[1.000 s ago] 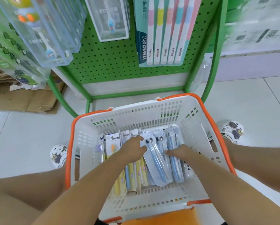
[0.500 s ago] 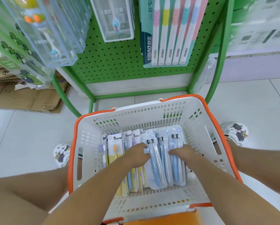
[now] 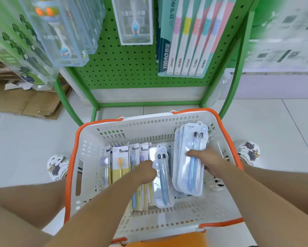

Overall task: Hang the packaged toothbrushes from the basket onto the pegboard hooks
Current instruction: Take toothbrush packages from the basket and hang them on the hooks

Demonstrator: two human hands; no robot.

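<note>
Since a moment ago, the right hand (image 3: 209,162) has lifted a stack of clear blister packs (image 3: 188,164) out of the row and raised it toward 1 o'clock inside the basket (image 3: 89,139); the left hand (image 3: 145,172) has stayed low among the remaining packs.

At 6 o'clock an orange surface (image 3: 167,240) shows under the basket's near rim. Bare forearms and knees frame the white, orange-rimmed basket, which sits over pale floor tiles (image 3: 24,139), with patterned shoes (image 3: 57,166) at 9 and 3 o'clock.

The right hand's fingers are curled round the stack, thumb across its front, gripping it at mid-length; the top pack holds two blue toothbrushes with dark heads, and the stack stands tilted, its hang tab uppermost. The left hand is curled, knuckles up, touching the edge of a single blister pack (image 3: 163,177) that lies flat at the basket's centre; whether it actually pinches that pack cannot be told. Left of it, carded toothbrush packs (image 3: 120,163) in yellow and white stand in a row.

Farther off at 12 o'clock rises the green pegboard (image 3: 128,68) in its green frame. A five-brush pack (image 3: 185,41) hangs at 1 o'clock, a clear boxed brush (image 3: 134,20) at 12, and rows of clear boxes (image 3: 60,32) at 10 to 11 o'clock. Flattened cardboard (image 3: 24,100) lies on the floor at 9 o'clock.
</note>
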